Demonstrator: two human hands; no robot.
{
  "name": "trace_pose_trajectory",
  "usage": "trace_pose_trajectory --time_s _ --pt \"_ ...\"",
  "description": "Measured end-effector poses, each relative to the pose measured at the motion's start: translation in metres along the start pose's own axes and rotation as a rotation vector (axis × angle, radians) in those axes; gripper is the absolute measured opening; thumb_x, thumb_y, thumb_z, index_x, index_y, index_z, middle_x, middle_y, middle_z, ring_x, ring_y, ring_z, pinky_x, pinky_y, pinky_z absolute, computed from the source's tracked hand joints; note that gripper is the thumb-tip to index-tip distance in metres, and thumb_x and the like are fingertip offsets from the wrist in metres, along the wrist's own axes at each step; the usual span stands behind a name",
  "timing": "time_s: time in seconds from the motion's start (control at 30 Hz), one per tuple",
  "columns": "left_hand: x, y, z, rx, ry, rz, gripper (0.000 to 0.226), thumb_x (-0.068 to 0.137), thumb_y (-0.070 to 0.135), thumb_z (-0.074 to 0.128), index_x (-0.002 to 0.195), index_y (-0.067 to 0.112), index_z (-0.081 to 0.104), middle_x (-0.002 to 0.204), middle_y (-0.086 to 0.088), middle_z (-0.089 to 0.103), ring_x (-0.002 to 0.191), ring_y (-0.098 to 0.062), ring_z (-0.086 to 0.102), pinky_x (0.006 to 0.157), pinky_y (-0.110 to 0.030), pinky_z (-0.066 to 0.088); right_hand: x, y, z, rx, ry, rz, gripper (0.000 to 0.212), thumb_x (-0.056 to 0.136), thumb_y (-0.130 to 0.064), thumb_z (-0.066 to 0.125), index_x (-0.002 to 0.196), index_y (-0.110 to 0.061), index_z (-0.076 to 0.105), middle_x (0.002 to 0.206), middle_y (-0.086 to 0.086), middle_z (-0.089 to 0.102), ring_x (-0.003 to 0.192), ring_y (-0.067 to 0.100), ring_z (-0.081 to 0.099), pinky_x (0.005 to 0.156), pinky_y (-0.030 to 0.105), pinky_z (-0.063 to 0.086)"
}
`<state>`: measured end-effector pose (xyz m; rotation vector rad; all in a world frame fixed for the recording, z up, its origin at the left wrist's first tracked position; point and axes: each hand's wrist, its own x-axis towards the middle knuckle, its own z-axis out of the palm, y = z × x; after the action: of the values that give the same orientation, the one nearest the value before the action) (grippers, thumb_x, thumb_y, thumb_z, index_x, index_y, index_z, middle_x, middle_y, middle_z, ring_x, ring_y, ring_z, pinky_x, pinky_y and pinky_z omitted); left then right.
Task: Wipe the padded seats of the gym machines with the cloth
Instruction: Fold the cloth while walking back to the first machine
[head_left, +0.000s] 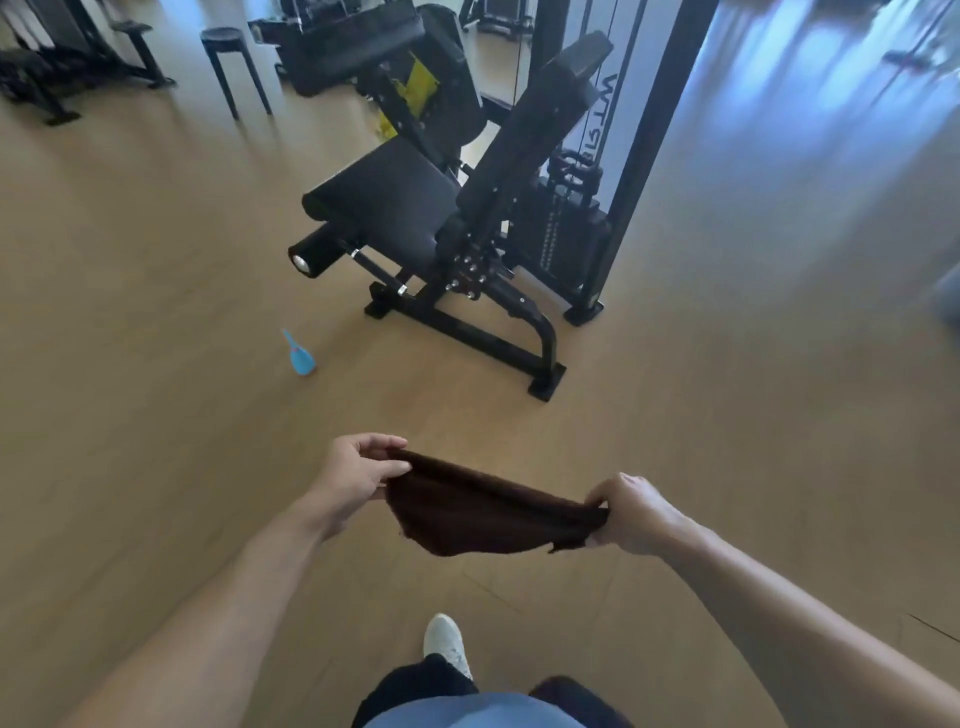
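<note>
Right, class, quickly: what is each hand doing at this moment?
Left hand: fingers pinch one end of the dark brown cloth.
Right hand: fingers curled round the cloth's other end, stretching it between both hands.

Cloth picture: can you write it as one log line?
cloth: stretched between left hand and right hand | padded seat: ahead, untouched | spray bottle: on floor

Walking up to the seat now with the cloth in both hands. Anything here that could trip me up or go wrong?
1. The blue spray bottle stands on the floor left of the machine; a step that way could kick it over.
2. The machine's base frame juts out low toward you, a likely toe catch.
3. The cloth hangs stretched between the left hand and right hand, so neither is free to steady you near the padded seat.
</note>
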<state>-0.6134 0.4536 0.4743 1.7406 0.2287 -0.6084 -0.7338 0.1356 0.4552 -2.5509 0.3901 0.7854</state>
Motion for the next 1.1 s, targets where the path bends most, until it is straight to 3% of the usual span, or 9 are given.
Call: trace_pose_trajectory --time_s 0.1,0.17,0.33,0.43,0.53,0.67,0.8,0.93,1.1 --pt "0.054 0.039 0.015 0.167 0.0 0.098 0.023 0.074 -0.008 0.08 0.094 0.001 0.073 0.063 0.003 0.066 0.052 -0.003 0.061 0.048 -0.016 0.049 0.04 0.006 -0.029 0.05 0.007 0.071 0.029 0.067 -0.033 0.092 0.087 -0.019 0.076 0.078 -0.005 0.071 0.071 0.01 0.068 0.058 0.023 0.056" --pt "0.09 0.062 0.023 0.33 -0.01 0.145 0.016 0.072 -0.001 0.084 0.082 0.007 0.074 0.062 0.001 0.068 0.058 -0.009 0.063 0.053 -0.019 0.05 0.063 0.012 -0.054 0.086 0.022 0.098 0.036 0.063 -0.042 0.093 0.086 -0.02 0.074 0.078 -0.005 0.072 0.072 0.011 0.068 0.063 0.028 0.059" --pt "0.19 0.103 0.054 0.602 0.044 0.207 0.014 0.079 0.012 0.081 0.071 0.011 0.069 0.073 -0.002 0.064 0.067 -0.014 0.058 0.057 -0.018 0.041 0.13 0.037 -0.125 0.37 -0.056 0.14 0.041 0.074 -0.057 0.083 0.075 -0.017 0.073 0.061 -0.008 0.064 0.052 0.004 0.057 0.051 0.02 0.042" --pt "0.243 0.125 0.086 0.565 0.035 0.22 0.023 0.084 0.017 0.075 0.07 0.014 0.057 0.091 -0.003 0.069 0.083 -0.021 0.065 0.074 -0.033 0.052 0.187 0.065 -0.162 0.397 -0.002 0.151 0.032 0.08 -0.049 0.081 0.071 -0.02 0.073 0.069 -0.008 0.063 0.066 0.009 0.056 0.058 0.023 0.041" --pt "0.282 0.15 0.127 0.547 0.052 0.215 0.025 0.09 0.024 0.068 0.073 0.017 0.051 0.073 0.001 0.06 0.069 -0.016 0.054 0.064 -0.033 0.045 0.243 0.088 -0.191 0.309 0.133 0.155 0.021 0.084 -0.04 0.08 0.084 -0.02 0.073 0.097 -0.004 0.063 0.093 0.014 0.058 0.072 0.025 0.044" --pt "0.327 0.188 0.183 0.417 0.133 0.202 0.025 0.091 0.026 0.066 0.074 0.02 0.048 0.07 0.002 0.055 0.066 -0.016 0.051 0.062 -0.032 0.043 0.303 0.099 -0.227 0.379 0.114 0.226 0.019 0.09 -0.032 0.071 0.083 -0.017 0.061 0.089 0.001 0.066 0.076 0.016 0.06 0.059 0.029 0.047" --pt "0.359 0.227 0.241 0.335 0.221 0.232 0.02 0.094 0.022 0.064 0.08 0.019 0.05 0.079 -0.001 0.062 0.072 -0.012 0.057 0.057 -0.011 0.039 0.345 0.09 -0.256 0.833 0.065 0.366 0.008 0.098 -0.027 0.063 0.1 -0.02 0.063 0.096 0.005 0.074 0.079 0.02 0.076 0.073 0.043 0.065" --pt "0.384 0.253 0.292 0.298 0.214 0.275 0.017 0.093 0.015 0.066 0.084 0.009 0.054 0.082 -0.008 0.066 0.075 -0.019 0.06 0.06 -0.011 0.044 0.384 0.064 -0.282 1.243 0.033 0.479 0.012 0.102 -0.024 0.06 0.11 -0.017 0.064 0.096 0.011 0.075 0.075 0.028 0.078 0.066 0.039 0.065" --pt "0.412 0.259 0.332 0.348 0.048 0.216 0.014 0.09 0.031 0.067 0.083 0.022 0.058 0.084 0.006 0.072 0.081 -0.013 0.07 0.074 -0.038 0.058 0.433 0.047 -0.322 1.331 -0.003 0.428 0.032 0.099 -0.042 0.061 0.103 -0.013 0.076 0.099 0.009 0.079 0.094 0.022 0.075 0.087 0.041 0.062"
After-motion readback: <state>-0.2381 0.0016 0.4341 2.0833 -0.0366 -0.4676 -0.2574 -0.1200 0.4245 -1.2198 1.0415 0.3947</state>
